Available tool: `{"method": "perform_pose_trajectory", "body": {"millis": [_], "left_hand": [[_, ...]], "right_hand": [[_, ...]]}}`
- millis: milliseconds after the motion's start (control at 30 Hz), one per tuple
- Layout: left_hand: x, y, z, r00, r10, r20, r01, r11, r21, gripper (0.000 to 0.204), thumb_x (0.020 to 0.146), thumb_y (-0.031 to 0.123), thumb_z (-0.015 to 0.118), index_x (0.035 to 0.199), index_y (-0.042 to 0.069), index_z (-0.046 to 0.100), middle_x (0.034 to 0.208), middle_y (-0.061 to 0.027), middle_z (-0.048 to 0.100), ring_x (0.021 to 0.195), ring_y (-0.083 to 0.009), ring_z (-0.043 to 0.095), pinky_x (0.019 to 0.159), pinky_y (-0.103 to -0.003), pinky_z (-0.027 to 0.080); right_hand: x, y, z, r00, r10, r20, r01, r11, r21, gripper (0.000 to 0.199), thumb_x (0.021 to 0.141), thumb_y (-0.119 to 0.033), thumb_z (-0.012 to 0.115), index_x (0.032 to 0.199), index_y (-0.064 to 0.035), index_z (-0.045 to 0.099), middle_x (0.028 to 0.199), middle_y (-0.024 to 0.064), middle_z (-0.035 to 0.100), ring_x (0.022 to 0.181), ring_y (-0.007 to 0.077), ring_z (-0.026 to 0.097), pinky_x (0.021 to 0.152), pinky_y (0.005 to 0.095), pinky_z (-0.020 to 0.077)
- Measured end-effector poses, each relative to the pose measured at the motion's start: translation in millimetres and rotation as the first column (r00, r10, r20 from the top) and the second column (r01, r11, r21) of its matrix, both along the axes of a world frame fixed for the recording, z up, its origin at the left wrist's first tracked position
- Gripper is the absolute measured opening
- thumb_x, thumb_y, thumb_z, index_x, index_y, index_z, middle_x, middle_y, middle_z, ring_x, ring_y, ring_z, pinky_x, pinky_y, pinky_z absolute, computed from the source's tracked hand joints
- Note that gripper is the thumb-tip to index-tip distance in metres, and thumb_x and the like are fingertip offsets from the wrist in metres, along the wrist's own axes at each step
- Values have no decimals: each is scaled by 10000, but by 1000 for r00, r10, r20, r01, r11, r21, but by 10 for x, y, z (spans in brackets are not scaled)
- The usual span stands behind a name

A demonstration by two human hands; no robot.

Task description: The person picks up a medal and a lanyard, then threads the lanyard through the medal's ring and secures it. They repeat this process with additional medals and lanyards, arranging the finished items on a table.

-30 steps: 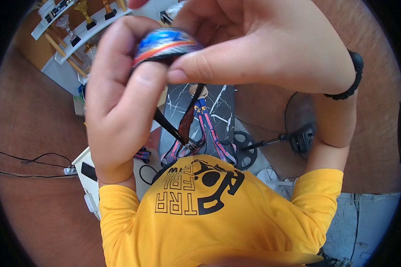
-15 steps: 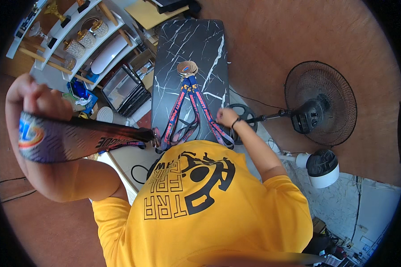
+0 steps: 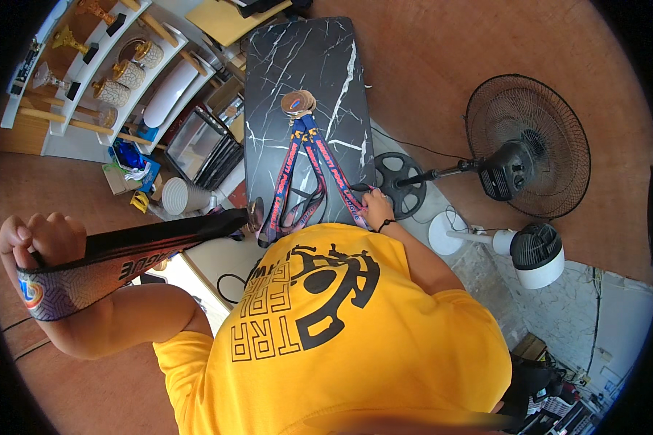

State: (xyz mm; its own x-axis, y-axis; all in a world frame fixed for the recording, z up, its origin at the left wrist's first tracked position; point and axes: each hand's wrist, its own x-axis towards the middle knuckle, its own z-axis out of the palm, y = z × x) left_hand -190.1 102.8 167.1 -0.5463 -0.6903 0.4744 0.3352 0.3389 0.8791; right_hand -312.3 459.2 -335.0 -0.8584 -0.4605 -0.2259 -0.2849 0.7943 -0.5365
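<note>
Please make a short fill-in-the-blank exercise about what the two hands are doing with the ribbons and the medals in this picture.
1. The left hand holds a wide ribbon pulled ____.
2. The right hand rests on the end of a ribbon at the near edge of the ____ marble table.
3. The medals lie on the table in a ____.
4. Right of the table stands a black ____.

Missing words: taut; black; pile; fan

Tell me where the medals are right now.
The medals lie stacked mid-way along the black marble table, upper centre of the head view, their ribbons trailing toward the right hand.
</note>
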Motion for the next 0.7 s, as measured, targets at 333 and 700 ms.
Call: {"method": "perform_pose_trajectory", "body": {"millis": [333, 700], "left_hand": [[-252, 81, -152, 865, -499, 52, 498, 841, -210, 163, 955, 146, 445, 1064, 26, 440, 722, 16, 338, 639, -88, 308, 604, -255, 283], [-426, 46, -161, 745, -661, -90, 658, 750, -66, 151, 973, 107, 462, 1071, -8, 465, 834, -7, 418, 684, -63, 378, 614, -204, 320]], "right_hand": [[-403, -62, 1192, 706, 131, 696, 408, 728, -551, 380, 846, -64, 675, 1154, -62, 453, 766, 70, 652, 666, 167, 644, 613, 281, 496], [-1164, -664, 3688, 825, 538, 170, 18, 276, -961, 448, 831, 29, 551, 1265, -37, 463, 1269, 202, 572, 1087, 241, 616, 965, 366, 476]]}}
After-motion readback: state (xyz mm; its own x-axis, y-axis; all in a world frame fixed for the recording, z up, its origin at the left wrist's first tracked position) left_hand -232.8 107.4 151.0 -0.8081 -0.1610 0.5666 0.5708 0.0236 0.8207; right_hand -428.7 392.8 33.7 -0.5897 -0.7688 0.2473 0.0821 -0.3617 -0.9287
